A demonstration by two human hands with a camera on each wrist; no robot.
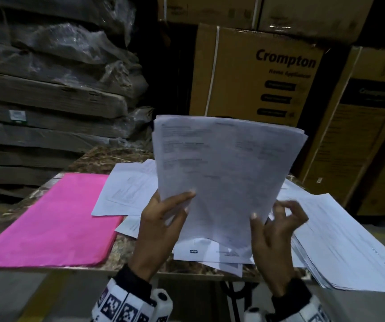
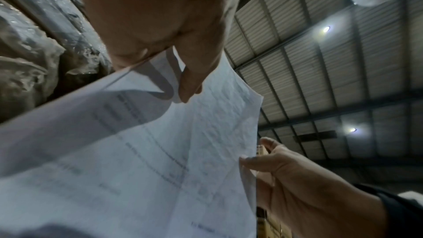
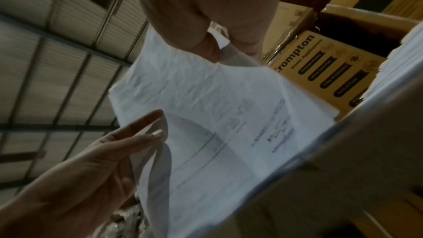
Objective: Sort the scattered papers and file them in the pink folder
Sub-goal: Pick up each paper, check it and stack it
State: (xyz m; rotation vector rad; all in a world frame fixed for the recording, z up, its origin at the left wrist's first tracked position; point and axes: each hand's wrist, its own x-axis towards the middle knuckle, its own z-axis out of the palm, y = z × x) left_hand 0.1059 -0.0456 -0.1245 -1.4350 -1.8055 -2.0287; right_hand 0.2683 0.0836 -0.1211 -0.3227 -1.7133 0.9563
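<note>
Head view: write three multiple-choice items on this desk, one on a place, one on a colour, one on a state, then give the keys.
1. Where does the folder lie on the table?
A. left of the loose papers
B. on top of the held sheaf
C. under the right-hand stack

2. What colour is the folder?
A. blue
B. pink
C. green

3. How is the sheaf of papers held?
A. flat on the table
B. inside the folder
C. raised upright in both hands

Keys: A, it lies flat, left of the loose papers; B, its cover is bright pink; C, the left hand and right hand grip its lower edge above the table.
</note>
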